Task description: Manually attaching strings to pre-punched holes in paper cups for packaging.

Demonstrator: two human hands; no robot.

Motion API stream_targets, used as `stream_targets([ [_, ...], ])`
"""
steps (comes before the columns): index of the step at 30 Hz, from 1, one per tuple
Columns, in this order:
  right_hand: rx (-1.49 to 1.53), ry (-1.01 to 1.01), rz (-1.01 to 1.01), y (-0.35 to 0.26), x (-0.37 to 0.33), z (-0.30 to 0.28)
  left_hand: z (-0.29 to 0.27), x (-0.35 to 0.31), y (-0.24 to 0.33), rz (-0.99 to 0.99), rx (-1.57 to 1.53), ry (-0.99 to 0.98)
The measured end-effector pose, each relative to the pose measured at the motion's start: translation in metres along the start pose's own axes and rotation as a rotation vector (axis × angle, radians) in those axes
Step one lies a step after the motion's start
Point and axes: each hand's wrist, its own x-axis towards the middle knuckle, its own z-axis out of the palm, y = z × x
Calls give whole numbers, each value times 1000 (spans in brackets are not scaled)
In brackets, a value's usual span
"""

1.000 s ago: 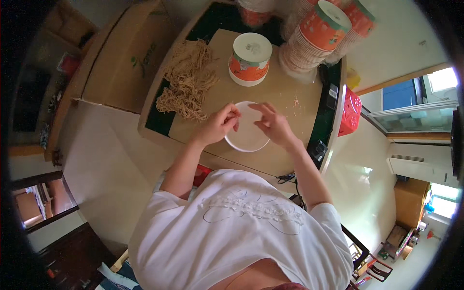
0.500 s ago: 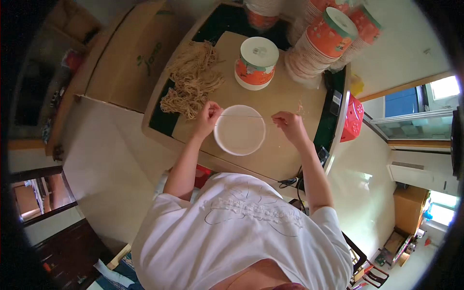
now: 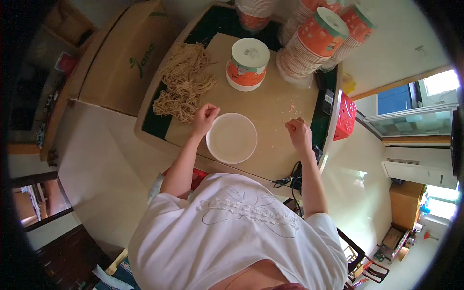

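Observation:
A round white paper bowl [image 3: 231, 138], its pale inside facing up, stands near the front of the table. At its left rim my left hand [image 3: 206, 119] is closed in a pinch; whatever its fingers hold is too fine to make out. Well to the right of the bowl, my right hand [image 3: 298, 132] is also closed, fingers curled inward and their contents hidden. Beyond my left hand lies a loose heap of tan noodle-like strands [image 3: 186, 79]. A stack of orange and green paper bowls [image 3: 247, 67] rests upside down behind the white bowl.
Tall sleeves of orange paper bowls [image 3: 311, 46] crowd the back right. Small pinkish crumbs [image 3: 292, 107] dot the brown board [image 3: 270, 145]. A dark device [image 3: 328, 100] and black cables [image 3: 292, 179] lie by the right edge. A large cardboard box [image 3: 118, 72] stands left.
My hands have moved farther apart, the right one going right and nearer me. The thin strand stretched between them over the bowl no longer shows. The whole view has shifted slightly.

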Motion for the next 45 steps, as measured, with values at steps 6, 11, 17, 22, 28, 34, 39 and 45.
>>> stream_targets([
  [6,936,75,382,8,-14,12,-18,-20,54,197,487,-374],
  [11,1724,179,518,-40,-33,6,-20,-59,87,417,772,-609],
  [17,1797,-192,405,-82,-55,3,17,-74,108,335,614,-446],
  [22,1644,-264,358,-89,-72,5,56,-76,145,330,359,-503],
  [28,1258,-223,287,-91,-92,2,67,-89,120,162,293,-542],
  [34,783,-181,227,-96,-109,4,68,-107,110,-108,181,-572],
  [39,762,-125,250,-98,-117,21,69,-111,110,-215,161,-547],
  [45,868,-3,296,-101,-122,32,71,-116,95,-184,212,-548],
])
